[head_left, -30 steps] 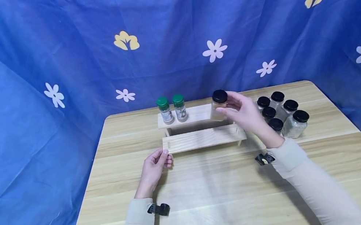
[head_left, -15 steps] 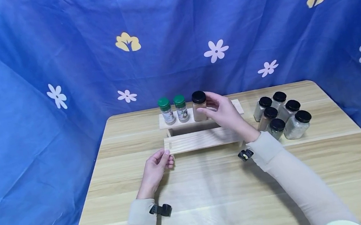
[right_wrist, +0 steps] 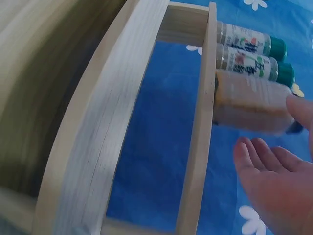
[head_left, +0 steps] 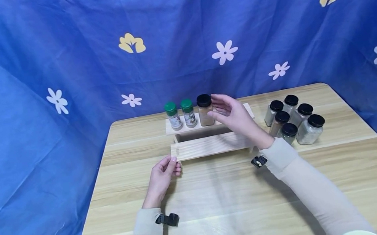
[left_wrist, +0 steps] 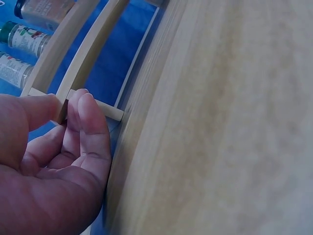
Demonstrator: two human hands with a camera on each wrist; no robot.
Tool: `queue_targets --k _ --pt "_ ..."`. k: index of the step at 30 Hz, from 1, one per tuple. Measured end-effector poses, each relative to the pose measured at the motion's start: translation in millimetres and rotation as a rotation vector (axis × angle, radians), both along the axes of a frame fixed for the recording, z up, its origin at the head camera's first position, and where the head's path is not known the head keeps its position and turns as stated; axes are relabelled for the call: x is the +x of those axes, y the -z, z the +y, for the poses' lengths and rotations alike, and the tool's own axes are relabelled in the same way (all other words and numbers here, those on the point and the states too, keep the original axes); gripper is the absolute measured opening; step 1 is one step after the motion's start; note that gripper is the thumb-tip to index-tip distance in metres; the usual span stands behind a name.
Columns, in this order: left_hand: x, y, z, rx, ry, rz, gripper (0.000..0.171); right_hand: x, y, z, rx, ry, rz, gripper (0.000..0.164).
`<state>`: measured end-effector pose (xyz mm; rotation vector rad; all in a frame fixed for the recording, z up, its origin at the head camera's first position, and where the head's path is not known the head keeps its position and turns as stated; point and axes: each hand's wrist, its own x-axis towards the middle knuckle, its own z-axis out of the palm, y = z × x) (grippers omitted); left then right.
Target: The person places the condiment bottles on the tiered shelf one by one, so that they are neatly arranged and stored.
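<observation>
My left hand [head_left: 161, 176] pinches the left front corner of a two-tier wooden spice rack [head_left: 208, 146]. In the left wrist view, its thumb and fingertips [left_wrist: 88, 105] meet around the end of a shelf board. On the back shelf stands a spice jar [head_left: 205, 112] with a black lid and brown contents, upright beside two green-capped shakers [head_left: 189, 113]. My right hand [head_left: 234, 116] is just right of this jar, its fingers loosely bent. In the right wrist view the fingers lie apart from the jar [right_wrist: 254, 103], while the thumb overlaps its lid end.
Several black-lidded jars [head_left: 308, 129] with pale, green or brown contents stand grouped right of the rack, near my right forearm. A blue flowered cloth [head_left: 176, 65] hangs behind the wooden table [head_left: 199, 216].
My right hand has carried the brown jar leftward along the back shelf to beside the green-capped shakers, and its fingers have loosened from it. The left hand keeps its hold on the rack.
</observation>
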<state>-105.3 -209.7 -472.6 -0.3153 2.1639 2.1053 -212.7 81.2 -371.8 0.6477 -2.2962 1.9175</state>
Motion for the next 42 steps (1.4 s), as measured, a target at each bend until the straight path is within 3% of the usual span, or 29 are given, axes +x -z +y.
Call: queue_targets --k 4,8,16,27,33,42 --pt "-0.7 -0.5 0.1 0.0 -0.01 0.001 0.047 4.9 -1.0 18.1 -0.007 0.04 -0.021 0.059" --pt "-1.2 0.3 0.0 0.008 -0.001 -0.003 0.045 10.6 -1.0 40.5 -0.003 0.097 -0.037 0.057" --pt "-2.3 2.2 -2.5 0.016 0.025 0.006 0.041 23.7 4.3 92.7 0.068 0.213 0.04 0.057" --pt "-3.6 4.4 -4.7 0.029 0.046 -0.005 0.034 59.6 7.3 168.8 0.098 0.434 0.067 0.053" --pt "-4.3 4.9 -4.8 0.024 0.054 -0.011 0.035 75.8 19.0 205.9 0.171 0.595 0.013 0.057" --pt "-2.3 0.7 -2.9 0.026 0.045 -0.01 0.034 88.7 48.9 236.9 0.251 0.64 -0.087 0.066"
